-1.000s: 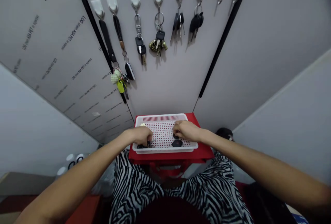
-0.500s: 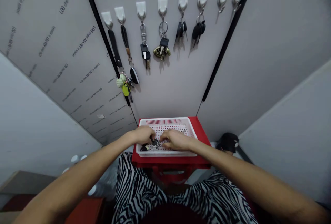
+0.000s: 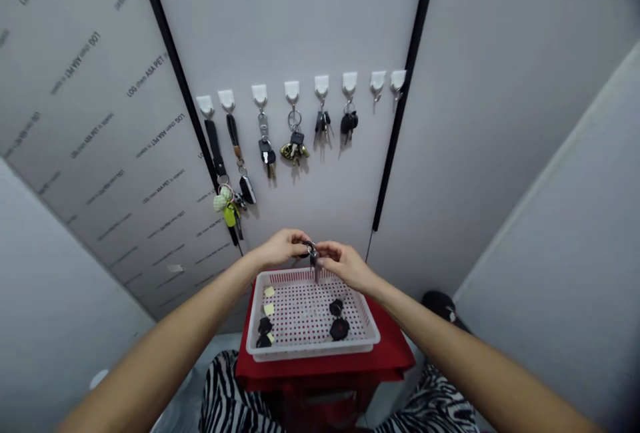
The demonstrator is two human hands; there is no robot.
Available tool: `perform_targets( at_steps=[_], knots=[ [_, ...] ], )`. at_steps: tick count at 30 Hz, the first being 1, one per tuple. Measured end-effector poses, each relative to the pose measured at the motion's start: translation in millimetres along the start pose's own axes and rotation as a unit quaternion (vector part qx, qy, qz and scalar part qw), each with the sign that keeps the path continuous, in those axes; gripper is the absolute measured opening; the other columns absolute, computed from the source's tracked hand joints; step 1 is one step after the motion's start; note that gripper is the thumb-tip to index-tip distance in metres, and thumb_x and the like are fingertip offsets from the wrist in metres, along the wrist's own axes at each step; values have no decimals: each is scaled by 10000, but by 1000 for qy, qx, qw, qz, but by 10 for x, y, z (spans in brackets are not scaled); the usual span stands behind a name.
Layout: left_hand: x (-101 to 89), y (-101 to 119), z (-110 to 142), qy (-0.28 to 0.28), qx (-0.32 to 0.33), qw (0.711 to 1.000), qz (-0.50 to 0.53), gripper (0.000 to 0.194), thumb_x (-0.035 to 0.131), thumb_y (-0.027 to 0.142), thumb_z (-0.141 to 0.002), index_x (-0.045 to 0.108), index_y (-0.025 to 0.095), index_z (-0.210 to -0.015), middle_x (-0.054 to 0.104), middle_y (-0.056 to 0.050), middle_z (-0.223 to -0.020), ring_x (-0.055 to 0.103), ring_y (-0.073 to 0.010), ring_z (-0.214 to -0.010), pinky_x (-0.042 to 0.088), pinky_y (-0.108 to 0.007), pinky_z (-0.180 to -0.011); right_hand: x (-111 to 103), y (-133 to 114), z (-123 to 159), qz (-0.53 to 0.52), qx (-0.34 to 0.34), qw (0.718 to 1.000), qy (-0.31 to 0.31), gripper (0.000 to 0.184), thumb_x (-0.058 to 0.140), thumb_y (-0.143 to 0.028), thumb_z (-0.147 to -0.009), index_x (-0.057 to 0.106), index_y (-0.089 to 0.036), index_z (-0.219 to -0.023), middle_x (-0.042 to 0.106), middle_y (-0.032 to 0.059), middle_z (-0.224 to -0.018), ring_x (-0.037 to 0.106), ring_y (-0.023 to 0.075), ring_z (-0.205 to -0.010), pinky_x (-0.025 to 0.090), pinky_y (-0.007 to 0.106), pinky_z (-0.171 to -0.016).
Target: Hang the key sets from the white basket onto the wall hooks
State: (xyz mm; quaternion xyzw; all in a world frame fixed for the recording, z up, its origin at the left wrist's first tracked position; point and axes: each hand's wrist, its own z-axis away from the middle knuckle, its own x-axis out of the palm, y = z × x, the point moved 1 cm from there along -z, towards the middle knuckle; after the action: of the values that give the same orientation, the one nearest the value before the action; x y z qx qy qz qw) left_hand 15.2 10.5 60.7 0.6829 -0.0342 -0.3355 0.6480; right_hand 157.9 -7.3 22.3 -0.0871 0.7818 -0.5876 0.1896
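Above the far rim of the white plastic basket (image 3: 313, 353), a small bunch of keys (image 3: 314, 258) hangs between my two hands. My left hand (image 3: 281, 246) pinches it at the dark upper part, from the left. From the right, my right hand (image 3: 347, 265) is closed with thumb and fingers on the same bunch; a metal blade points down between them. Inside the basket, black keys (image 3: 339, 328) lie at the right and more black keys (image 3: 264, 338) at the left. Small pale yellow paper pieces (image 3: 269, 309) lie along the basket's left side.
White hooks (image 3: 291, 91) run in a row across the wall panel; several carry keys (image 3: 295, 146), and the two rightmost hooks (image 3: 378, 81) hold none. The basket stands on a red stool (image 3: 390, 346). A dark cap-like object (image 3: 440, 303) is on the floor at right.
Both hands have risen from inside the basket to above its far rim, bringing the bunch of keys up. The view has tilted, so hooks and basket appear lower.
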Motion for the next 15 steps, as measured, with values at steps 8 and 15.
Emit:
perform_targets(
  at_steps=[8, 15],
  knots=[
    [14, 144, -115, 84, 5, 992, 91, 143, 481, 184, -556, 484, 115, -682, 472, 24, -613, 404, -40, -540, 332, -177, -527, -215, -191, -32, -17, 25, 997, 69, 124, 477, -240, -585, 487, -127, -634, 498, -24, -534, 432, 55, -483, 355, 206, -526],
    [7, 351, -180, 110, 4, 994, 28, 99, 474, 180, -562, 469, 116, -638, 420, 52, -485, 369, -32, -433, 284, -169, -449, -583, -555, -216, 101, -56, 982, 149, 129, 447, -248, -620, 492, -129, -601, 471, -31, -500, 416, 56, -474, 336, 193, -490]
  ],
)
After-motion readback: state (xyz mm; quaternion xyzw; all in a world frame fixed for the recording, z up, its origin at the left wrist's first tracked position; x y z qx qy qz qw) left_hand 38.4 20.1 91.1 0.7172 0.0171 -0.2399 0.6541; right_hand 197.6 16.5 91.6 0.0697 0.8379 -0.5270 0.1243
